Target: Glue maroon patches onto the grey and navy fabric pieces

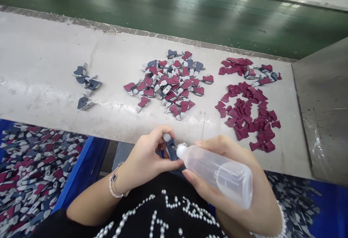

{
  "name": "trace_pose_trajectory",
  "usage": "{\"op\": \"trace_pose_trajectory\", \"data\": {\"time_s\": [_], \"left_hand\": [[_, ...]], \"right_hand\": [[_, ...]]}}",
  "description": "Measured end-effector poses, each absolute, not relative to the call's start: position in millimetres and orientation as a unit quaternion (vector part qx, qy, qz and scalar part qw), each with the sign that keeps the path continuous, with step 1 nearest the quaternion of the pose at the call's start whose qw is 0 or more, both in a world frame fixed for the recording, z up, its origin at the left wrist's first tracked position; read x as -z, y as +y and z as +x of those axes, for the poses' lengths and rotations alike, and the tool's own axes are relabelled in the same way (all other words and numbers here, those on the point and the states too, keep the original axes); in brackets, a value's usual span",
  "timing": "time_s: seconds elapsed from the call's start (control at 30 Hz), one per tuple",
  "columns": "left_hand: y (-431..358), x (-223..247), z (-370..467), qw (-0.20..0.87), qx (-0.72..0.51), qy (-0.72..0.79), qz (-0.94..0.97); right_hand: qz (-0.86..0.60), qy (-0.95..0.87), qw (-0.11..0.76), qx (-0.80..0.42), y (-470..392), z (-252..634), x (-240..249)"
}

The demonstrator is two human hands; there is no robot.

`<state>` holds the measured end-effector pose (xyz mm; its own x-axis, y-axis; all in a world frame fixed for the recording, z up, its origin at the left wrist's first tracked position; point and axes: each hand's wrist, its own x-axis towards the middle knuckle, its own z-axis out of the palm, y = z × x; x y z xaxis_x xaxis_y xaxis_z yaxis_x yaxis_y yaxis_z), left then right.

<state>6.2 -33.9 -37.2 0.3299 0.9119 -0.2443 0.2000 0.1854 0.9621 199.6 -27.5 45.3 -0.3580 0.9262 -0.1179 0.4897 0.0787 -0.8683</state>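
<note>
My left hand [150,154] is closed on a small dark-blue and grey plastic piece [170,148], held just off the near edge of the bench. In my right hand [231,176] is a translucent squeeze bottle [220,174], tilted with its white nozzle at the piece; whether the tip touches it I cannot tell. Some pale liquid shows inside the bottle. Beyond my hands lies a heap of maroon, blue and grey pieces [171,85]. Flat maroon inserts [244,113] lie spread to the right of it.
Several dark-blue and grey pieces [85,80] lie on the left of the pale bench [114,54]. A blue bin [77,172] full of pieces stands at the lower left, another blue bin [328,209] at the lower right. A metal panel [323,111] bounds the right end; a green belt [163,9] runs behind.
</note>
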Motion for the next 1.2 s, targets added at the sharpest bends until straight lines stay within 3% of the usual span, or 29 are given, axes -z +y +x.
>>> {"op": "trace_pose_trajectory", "data": {"time_s": [0.47, 0.67, 0.9, 1.2], "left_hand": [[-33.6, 34.8, 3.6, 0.549, -0.293, 0.508, 0.596], [-33.6, 35.5, 3.4, 0.553, -0.286, 0.497, 0.605], [-33.8, 37.1, 2.5, 0.551, -0.295, 0.506, 0.594], [-33.3, 33.1, 5.0, 0.503, -0.301, 0.519, 0.622]], "right_hand": [[-0.503, -0.716, 0.194, -0.443, -25.9, 202.2, -52.0], [-0.493, -0.706, 0.237, -0.45, -24.5, 202.6, -52.0], [-0.491, -0.728, 0.171, -0.447, -27.3, 208.3, -52.5], [-0.479, -0.736, 0.177, -0.444, -24.4, 206.2, -55.3]]}}
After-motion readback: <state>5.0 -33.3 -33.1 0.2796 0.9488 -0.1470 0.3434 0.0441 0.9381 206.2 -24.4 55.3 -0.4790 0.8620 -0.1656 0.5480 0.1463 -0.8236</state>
